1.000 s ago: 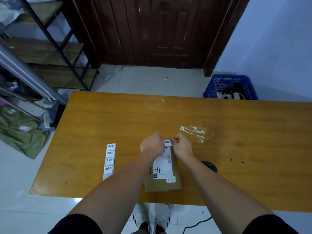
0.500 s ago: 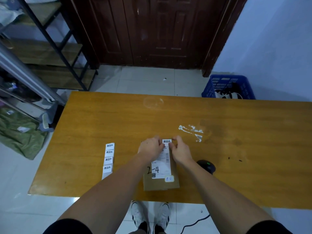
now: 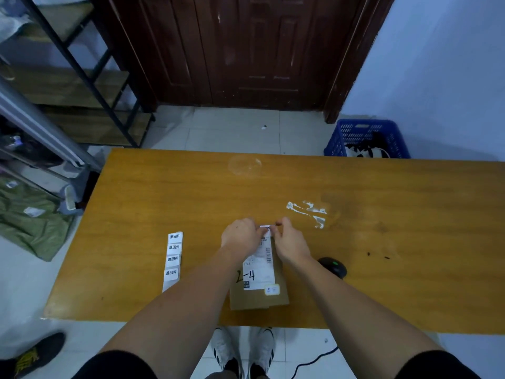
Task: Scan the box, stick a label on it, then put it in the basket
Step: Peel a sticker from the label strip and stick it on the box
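Note:
A flat brown cardboard box (image 3: 278, 295) lies near the table's front edge, with a white shipping label marked "2-4" on top. Both hands rest on its far end. My left hand (image 3: 240, 234) and my right hand (image 3: 290, 242) pinch a small white label (image 3: 265, 229) between their fingertips at the box's top edge. Whether the label touches the box I cannot tell. The blue basket (image 3: 352, 132) stands on the floor beyond the table's far right side.
A strip of several white labels (image 3: 172, 259) lies left of the box. A black scanner (image 3: 334, 266) with a green light sits right of my right forearm. White tape residue (image 3: 308, 210) marks the wooden table (image 3: 164, 192). Metal shelving (image 3: 82, 77) stands at left, someone's shoe (image 3: 38, 352) at bottom left.
Both hands stay at the box's far end with the small label. My right fingers have closed in over the label's right edge, covering part of it.

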### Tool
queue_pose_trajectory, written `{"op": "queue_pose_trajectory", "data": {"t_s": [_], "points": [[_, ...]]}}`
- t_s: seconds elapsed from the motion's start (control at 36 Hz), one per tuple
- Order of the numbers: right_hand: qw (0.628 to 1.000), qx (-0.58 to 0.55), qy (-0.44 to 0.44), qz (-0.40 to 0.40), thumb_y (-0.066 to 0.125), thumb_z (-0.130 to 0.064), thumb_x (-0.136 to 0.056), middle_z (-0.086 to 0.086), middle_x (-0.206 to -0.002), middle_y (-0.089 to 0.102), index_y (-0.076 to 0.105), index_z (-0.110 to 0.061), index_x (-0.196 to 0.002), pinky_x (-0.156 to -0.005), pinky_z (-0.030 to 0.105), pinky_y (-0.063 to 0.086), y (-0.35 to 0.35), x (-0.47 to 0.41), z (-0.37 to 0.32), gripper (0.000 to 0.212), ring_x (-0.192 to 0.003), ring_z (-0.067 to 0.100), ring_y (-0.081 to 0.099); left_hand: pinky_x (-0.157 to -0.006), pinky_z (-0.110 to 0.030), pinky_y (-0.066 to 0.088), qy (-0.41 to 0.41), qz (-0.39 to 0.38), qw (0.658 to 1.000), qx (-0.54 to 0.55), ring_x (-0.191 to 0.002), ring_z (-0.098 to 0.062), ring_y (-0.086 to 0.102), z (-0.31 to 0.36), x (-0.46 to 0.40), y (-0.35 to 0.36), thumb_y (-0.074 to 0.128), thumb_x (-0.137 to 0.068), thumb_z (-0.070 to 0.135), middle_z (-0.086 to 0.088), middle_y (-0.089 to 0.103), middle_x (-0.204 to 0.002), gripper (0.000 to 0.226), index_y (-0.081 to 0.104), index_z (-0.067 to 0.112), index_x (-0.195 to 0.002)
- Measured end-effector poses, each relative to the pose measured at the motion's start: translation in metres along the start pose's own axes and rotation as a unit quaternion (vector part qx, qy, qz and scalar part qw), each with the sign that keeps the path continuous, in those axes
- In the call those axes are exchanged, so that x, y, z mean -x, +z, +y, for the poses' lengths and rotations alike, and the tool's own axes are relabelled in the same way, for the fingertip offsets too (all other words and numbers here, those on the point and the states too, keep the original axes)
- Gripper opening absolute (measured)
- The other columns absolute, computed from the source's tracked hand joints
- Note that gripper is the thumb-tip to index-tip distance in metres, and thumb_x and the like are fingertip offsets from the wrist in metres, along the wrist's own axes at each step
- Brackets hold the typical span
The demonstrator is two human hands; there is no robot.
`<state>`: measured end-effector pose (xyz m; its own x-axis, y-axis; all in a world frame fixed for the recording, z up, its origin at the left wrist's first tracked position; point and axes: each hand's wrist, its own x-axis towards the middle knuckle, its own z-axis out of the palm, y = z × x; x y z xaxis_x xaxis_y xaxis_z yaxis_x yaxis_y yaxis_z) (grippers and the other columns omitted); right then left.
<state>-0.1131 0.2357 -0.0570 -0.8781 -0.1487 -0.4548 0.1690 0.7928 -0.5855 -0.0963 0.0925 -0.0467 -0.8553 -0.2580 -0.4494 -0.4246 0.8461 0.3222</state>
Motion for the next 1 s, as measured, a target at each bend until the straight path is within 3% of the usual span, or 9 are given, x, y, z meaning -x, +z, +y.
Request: {"op": "queue_pose_trajectory", "data": {"t_s": [0.08, 0.19, 0.33, 0.44, 0.56, 0.67, 0.81, 0.92, 1.0], "points": [[1.0, 0.02, 0.011, 0.004, 0.042, -0.051, -0.107, -0.005, -0.081, 0.064, 0.051, -0.021, -0.122, -0.058, 0.034, 0.05, 0.001, -0.003, -0.003, 0.034, -0.072, 0.015, 0.064, -0.053, -0.032, 0.054, -0.003, 0.013, 1.0, -0.01, -0.061, -0.018, 0.064, 0.001, 0.001, 0.0, 0.048, -0.1, 0.059, -0.001, 0.067, -0.07, 0.048, 0.062, 0.018, -0.08], [0.999, 0.033, 0.026, -0.008, 0.042, -0.045, -0.108, 0.01, -0.101, 0.072, 0.049, -0.021, -0.118, -0.082, 0.052, 0.061, 0.001, -0.005, -0.006, 0.027, -0.091, 0.032, 0.071, -0.046, -0.03, 0.035, -0.001, 0.03, 0.999, -0.031, -0.058, -0.018, 0.058, 0.004, 0.003, 0.0, 0.045, -0.103, 0.053, 0.001, 0.061, -0.067, 0.045, 0.062, 0.017, -0.082], [0.999, 0.045, -0.002, -0.002, 0.034, -0.037, -0.11, 0.017, -0.111, 0.073, 0.05, -0.019, -0.121, -0.086, 0.051, 0.058, -0.001, -0.004, -0.002, 0.026, -0.097, 0.037, 0.068, -0.053, -0.032, 0.043, 0.005, 0.001, 1.0, -0.029, -0.067, -0.02, 0.064, 0.003, 0.004, -0.003, 0.045, -0.105, 0.043, -0.001, 0.065, -0.075, 0.036, 0.061, 0.016, -0.089], [0.999, 0.042, 0.001, -0.032, 0.036, -0.045, -0.11, 0.016, -0.126, 0.071, 0.05, -0.017, -0.138, -0.093, 0.05, 0.057, -0.008, -0.001, 0.003, 0.042, -0.11, 0.034, 0.068, -0.05, -0.03, 0.042, 0.021, -0.041, 0.999, -0.005, -0.065, -0.014, 0.061, -0.003, 0.005, -0.01, 0.051, -0.101, 0.046, 0.0, 0.066, -0.076, 0.033, 0.057, 0.021, -0.08], [0.997, 0.001, -0.001, -0.076, 0.044, -0.053, -0.106, 0.014, -0.141, 0.065, 0.042, -0.017, -0.151, -0.101, 0.048, 0.055, -0.012, 0.009, 0.014, 0.057, -0.121, 0.031, 0.066, -0.047, -0.029, 0.046, 0.016, 0.012, 0.999, -0.026, -0.056, -0.014, 0.06, -0.03, 0.012, -0.021, 0.051, -0.098, 0.051, 0.002, 0.065, -0.067, 0.04, 0.061, 0.021, -0.074], [0.992, -0.038, 0.029, -0.121, 0.049, -0.064, -0.1, 0.012, -0.155, 0.053, 0.032, -0.017, -0.16, -0.108, 0.045, 0.049, -0.013, 0.022, 0.028, 0.078, -0.135, 0.03, 0.056, -0.048, -0.027, 0.048, -0.039, 0.015, 0.996, -0.077, -0.055, -0.015, 0.061, -0.064, 0.024, -0.022, 0.035, -0.084, 0.082, 0.003, 0.065, -0.064, 0.07, 0.065, 0.019, -0.078], [0.984, -0.064, 0.063, -0.153, 0.055, -0.074, -0.091, 0.008, -0.164, 0.044, 0.026, -0.017, -0.164, -0.114, 0.05, 0.044, -0.004, 0.036, 0.037, 0.096, -0.145, 0.03, 0.047, -0.073, -0.038, 0.049, -0.114, -0.1, 0.986, -0.067, -0.092, -0.027, 0.061, -0.083, 0.046, -0.007, 0.018, -0.046, 0.11, -0.009, 0.069, -0.115, 0.131, 0.059, 0.013, -0.123], [0.972, -0.114, 0.082, -0.187, 0.064, -0.065, -0.092, 0.003, -0.157, 0.054, 0.041, -0.019, -0.156, -0.112, 0.044, 0.046, 0.009, 0.044, 0.041, 0.082, -0.138, 0.024, 0.054, -0.102, -0.045, 0.046, -0.131, -0.176, 0.959, 0.181, -0.128, -0.029, 0.056, -0.082, 0.063, 0.012, 0.051, -0.051, 0.103, -0.005, 0.057, -0.147, 0.125, 0.051, 0.022, -0.146], [0.964, -0.14, 0.093, -0.208, 0.069, -0.057, -0.091, -0.007, -0.134, 0.067, 0.051, -0.022, -0.146, -0.098, 0.037, 0.055, 0.016, 0.051, 0.043, 0.068, -0.113, 0.012, 0.066, -0.111, -0.05, 0.042, -0.123, -0.193, 0.933, 0.279, -0.128, -0.026, 0.057, -0.076, 0.073, 0.025, 0.06, -0.05, 0.099, -0.001, 0.059, -0.146, 0.118, 0.054, 0.029, -0.144]]}}
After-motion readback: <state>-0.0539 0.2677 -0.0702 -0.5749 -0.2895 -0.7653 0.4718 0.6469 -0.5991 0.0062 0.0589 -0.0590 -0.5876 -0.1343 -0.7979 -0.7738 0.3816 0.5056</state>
